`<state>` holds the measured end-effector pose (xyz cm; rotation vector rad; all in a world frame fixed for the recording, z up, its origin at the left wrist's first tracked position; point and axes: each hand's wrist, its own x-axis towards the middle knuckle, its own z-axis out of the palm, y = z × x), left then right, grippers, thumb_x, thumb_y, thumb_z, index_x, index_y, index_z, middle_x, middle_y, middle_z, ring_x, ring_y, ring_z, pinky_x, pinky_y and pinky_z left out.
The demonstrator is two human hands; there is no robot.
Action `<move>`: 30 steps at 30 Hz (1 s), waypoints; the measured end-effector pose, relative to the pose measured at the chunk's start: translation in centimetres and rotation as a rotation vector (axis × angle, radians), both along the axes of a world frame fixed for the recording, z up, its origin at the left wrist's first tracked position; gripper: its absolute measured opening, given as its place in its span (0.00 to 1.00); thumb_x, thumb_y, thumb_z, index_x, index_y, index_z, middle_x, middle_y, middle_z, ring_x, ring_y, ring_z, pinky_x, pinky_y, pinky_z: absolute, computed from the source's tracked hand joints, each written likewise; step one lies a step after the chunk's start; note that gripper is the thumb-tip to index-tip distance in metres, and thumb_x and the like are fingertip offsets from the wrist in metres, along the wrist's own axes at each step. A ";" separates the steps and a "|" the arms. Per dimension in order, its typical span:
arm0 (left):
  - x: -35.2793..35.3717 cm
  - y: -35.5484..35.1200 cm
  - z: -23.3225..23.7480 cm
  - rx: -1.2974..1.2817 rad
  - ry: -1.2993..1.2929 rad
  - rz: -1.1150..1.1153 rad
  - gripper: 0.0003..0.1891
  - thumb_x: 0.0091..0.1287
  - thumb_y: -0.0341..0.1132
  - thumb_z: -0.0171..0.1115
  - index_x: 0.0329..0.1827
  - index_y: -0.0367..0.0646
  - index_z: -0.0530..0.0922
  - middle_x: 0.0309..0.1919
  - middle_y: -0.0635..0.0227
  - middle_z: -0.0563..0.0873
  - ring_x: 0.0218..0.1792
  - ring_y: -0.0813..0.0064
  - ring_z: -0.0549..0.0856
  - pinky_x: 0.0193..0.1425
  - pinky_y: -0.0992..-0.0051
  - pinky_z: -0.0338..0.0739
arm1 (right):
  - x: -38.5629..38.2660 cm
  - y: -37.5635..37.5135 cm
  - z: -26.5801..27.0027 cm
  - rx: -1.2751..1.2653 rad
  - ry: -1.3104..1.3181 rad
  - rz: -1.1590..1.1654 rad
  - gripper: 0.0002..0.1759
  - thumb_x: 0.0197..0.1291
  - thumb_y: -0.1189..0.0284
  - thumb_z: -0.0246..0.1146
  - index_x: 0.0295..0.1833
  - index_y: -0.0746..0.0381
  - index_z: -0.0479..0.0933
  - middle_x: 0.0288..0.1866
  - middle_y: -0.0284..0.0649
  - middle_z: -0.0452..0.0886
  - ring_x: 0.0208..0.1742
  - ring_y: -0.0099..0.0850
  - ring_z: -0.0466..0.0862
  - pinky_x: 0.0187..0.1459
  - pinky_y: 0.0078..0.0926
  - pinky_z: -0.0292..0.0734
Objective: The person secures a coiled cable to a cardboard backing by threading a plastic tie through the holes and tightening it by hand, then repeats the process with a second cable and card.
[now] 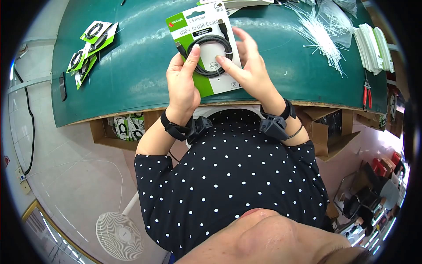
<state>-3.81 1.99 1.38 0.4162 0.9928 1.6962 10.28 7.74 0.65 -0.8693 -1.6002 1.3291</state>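
Note:
Both my hands hold up a green and white backing card (202, 88) printed "USB-C to USB-C cable". A coiled dark USB-C cable (190, 49) lies against its front, with both plugs showing. My left hand (183, 81) grips the card's left edge, thumb pressed on the coil. From the right side, my right hand (252, 72) has its thumb on the coil near the "60W" mark. Its other fingers are partly behind the card and slightly blurred. A white tie shows on the right part of the coil.
Carded cables (94, 42) lie at the left on the green table (132, 83). Loose white cable ties (323, 42), a stack of cards (373, 48) and red-handled pliers (367, 94) are at the right. Below the edge stand cardboard boxes (325, 136); a fan (118, 235) is lower left.

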 end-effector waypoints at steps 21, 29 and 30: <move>0.2 -1.4 2.0 -0.206 0.235 -0.296 0.21 0.60 0.21 0.64 0.56 0.40 0.70 0.41 0.66 0.84 0.40 0.79 0.83 0.37 0.85 0.76 | 3.0 1.0 0.2 0.214 -0.157 0.143 0.27 0.63 0.67 0.55 0.62 0.72 0.59 0.41 0.61 0.79 0.44 0.55 0.80 0.46 0.41 0.75; 0.3 -1.8 -1.0 -0.276 0.167 -0.405 0.20 0.58 0.21 0.65 0.54 0.39 0.72 0.42 0.66 0.84 0.35 0.84 0.83 0.31 0.89 0.71 | 8.2 1.8 1.0 -0.140 -0.178 0.205 0.26 0.64 0.64 0.58 0.62 0.68 0.67 0.47 0.49 0.80 0.42 0.31 0.82 0.45 0.30 0.77; 0.4 -1.8 -0.8 -0.253 0.179 -0.388 0.20 0.58 0.20 0.65 0.54 0.39 0.72 0.42 0.65 0.84 0.36 0.82 0.83 0.33 0.87 0.73 | 9.5 2.5 1.0 -0.211 -0.199 0.186 0.25 0.64 0.63 0.59 0.60 0.68 0.69 0.45 0.47 0.81 0.39 0.28 0.83 0.43 0.29 0.78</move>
